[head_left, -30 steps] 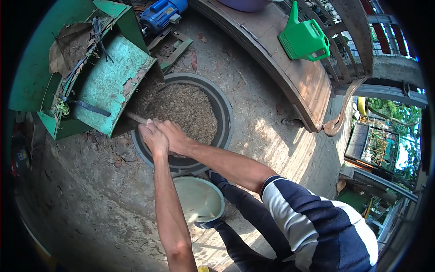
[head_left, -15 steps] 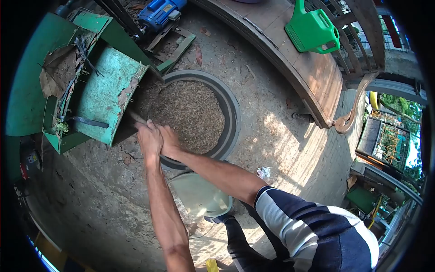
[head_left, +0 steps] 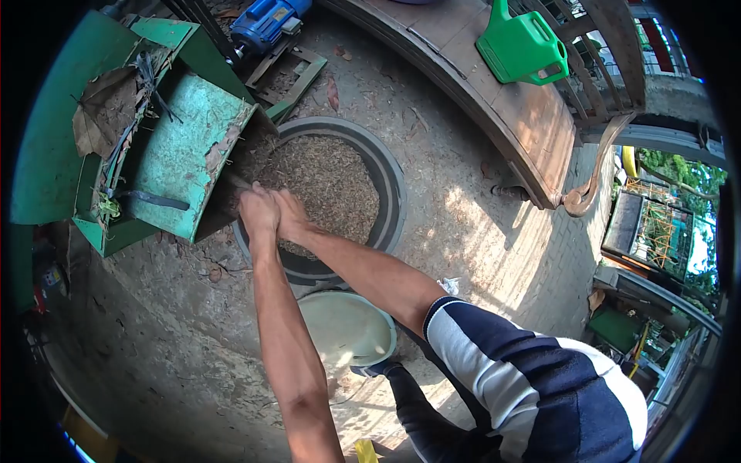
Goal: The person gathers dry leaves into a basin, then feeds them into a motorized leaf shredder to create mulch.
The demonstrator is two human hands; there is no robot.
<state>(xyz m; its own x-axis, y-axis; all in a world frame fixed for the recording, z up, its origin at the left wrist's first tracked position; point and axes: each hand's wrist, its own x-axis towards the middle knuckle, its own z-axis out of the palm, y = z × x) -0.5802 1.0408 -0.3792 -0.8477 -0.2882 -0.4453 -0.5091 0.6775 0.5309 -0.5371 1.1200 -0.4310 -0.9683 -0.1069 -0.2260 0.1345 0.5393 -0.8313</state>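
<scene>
Both of my hands are closed, side by side, at the near-left rim of a round black tub [head_left: 395, 197] filled with brown chopped material [head_left: 332, 181]. My left hand [head_left: 259, 212] is wrapped around a thin stick [head_left: 236, 180], whose far end disappears under the chute [head_left: 174, 150] of a green machine [head_left: 46, 154]. Pressed against it, my right hand [head_left: 289, 216] grips at the same place; its fingers are partly hidden. Chute paint is worn to turquoise, and a dry leaf [head_left: 104, 116] lies on top of the machine.
A pale basin [head_left: 343, 328] stands below the tub, near a foot. At the top, a blue motor [head_left: 266, 27] sits by a metal frame [head_left: 301, 85]. A green watering can [head_left: 521, 46] rests on a wooden bench [head_left: 494, 89]. Crumpled white litter [head_left: 449, 286] lies on the floor.
My hands have shifted slightly up, along the chute's edge, still together on the stick. The whole view has moved a little, and more of the pale basin shows.
</scene>
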